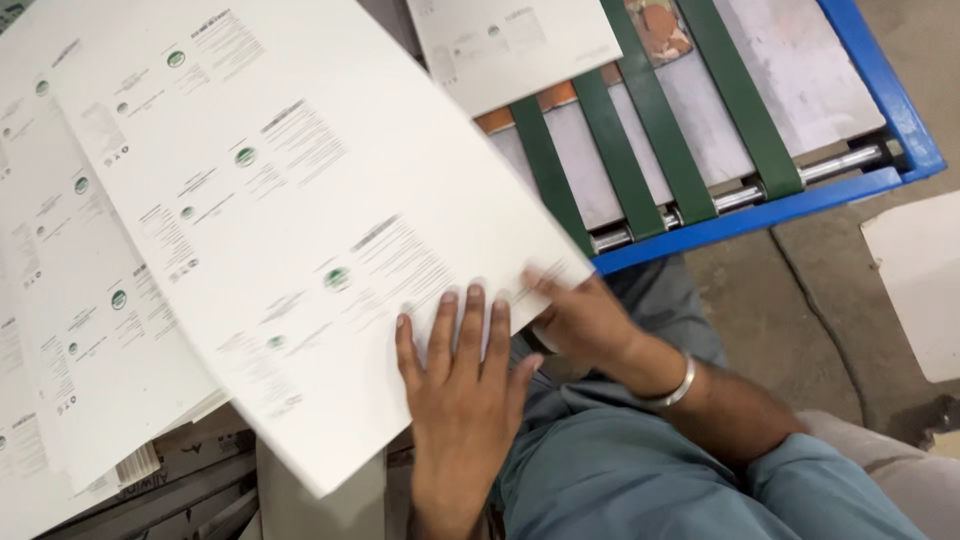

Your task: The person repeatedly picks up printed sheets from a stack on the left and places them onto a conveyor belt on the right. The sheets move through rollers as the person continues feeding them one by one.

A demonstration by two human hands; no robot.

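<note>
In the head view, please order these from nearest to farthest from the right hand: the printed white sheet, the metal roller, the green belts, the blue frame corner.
From the right hand:
1. Printed white sheet, touched at its near corner.
2. Metal roller, just above the hand.
3. Green belts, running up and away beyond the roller.
4. Blue frame corner, far upper right.

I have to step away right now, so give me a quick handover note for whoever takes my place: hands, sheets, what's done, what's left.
Left hand: flat, fingers spread, pressing on the near edge of the large white printed card sheet.
Right hand: gripping that sheet's near right corner; a silver bangle sits on the wrist.
The sheet is tilted across the stack of similar white printed sheets at left.
Another white printed sheet lies on the green belts of the blue-framed conveyor.
Done: many sheets are stacked.
Left: the held sheet is not yet squared on the stack.
</note>
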